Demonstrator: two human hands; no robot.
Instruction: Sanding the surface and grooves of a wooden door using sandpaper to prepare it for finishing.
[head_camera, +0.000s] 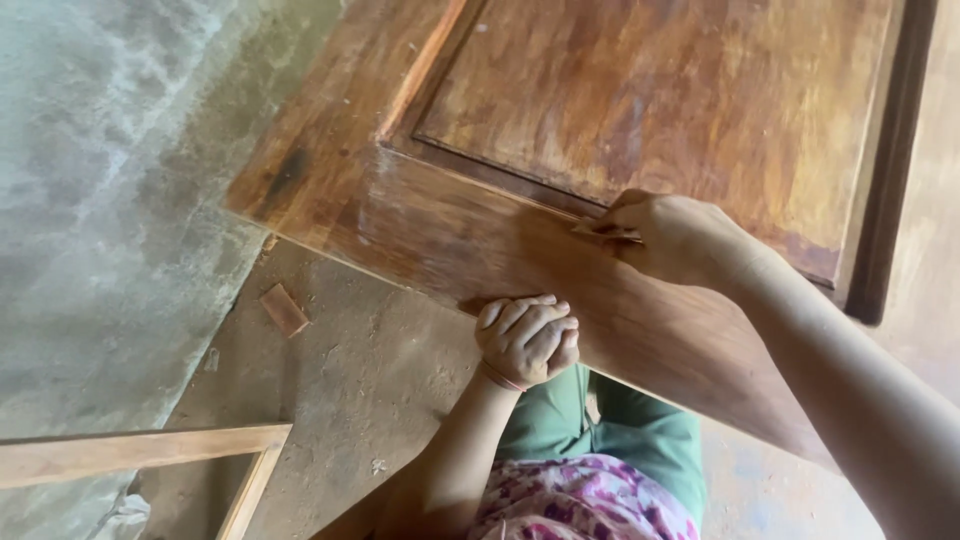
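I find the stained wooden door panel (560, 130) lying flat, heavy and rigid in my judgement, my left hand (527, 338) clenched on its near edge, my right hand (672, 235) pinching folded sandpaper (606, 231) against its recessed moulding.

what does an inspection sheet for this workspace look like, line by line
surface: dusty concrete floor, paler rough patch at left.
job's things: stained wooden door panel lying flat, raised centre field with moulded groove; small folded piece, probably sandpaper, at the groove.
clutter: small wood offcut on the floor; light wooden frame at lower left.
hands: left hand grips the panel's near edge; right hand presses the sandpaper against the groove.
cables: nothing seen.
surroundings: person's green and floral clothing below the panel; dark wooden edge at far right.
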